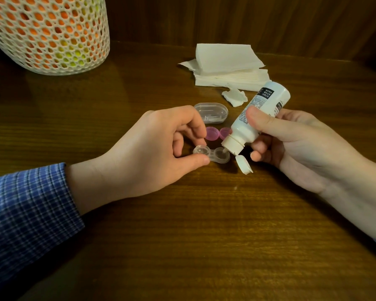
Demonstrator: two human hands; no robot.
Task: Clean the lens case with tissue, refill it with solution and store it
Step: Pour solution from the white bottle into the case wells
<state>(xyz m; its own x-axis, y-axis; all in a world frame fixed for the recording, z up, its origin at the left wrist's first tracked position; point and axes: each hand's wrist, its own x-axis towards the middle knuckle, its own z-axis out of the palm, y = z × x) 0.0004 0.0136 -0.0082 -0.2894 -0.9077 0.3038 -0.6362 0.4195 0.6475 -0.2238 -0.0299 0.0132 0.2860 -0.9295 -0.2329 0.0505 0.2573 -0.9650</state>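
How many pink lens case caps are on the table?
2: both lie side by side behind the lens case, one beside the left hand's fingers, the other partly hidden behind the solution bottle.

This looked like a home: a dark polished wooden bench, wood-panelled wall, and a white mesh basket of orange fruit.

A dark brown wooden table with a fine horizontal grain fills most of the view, its glossy top catching soft reflections. Behind it rises a dark wood-panelled wall with vertical grain. At the far left stands a white mesh basket, lit orange and yellow-green inside, perhaps a lamp. The lighting is dim and warm.
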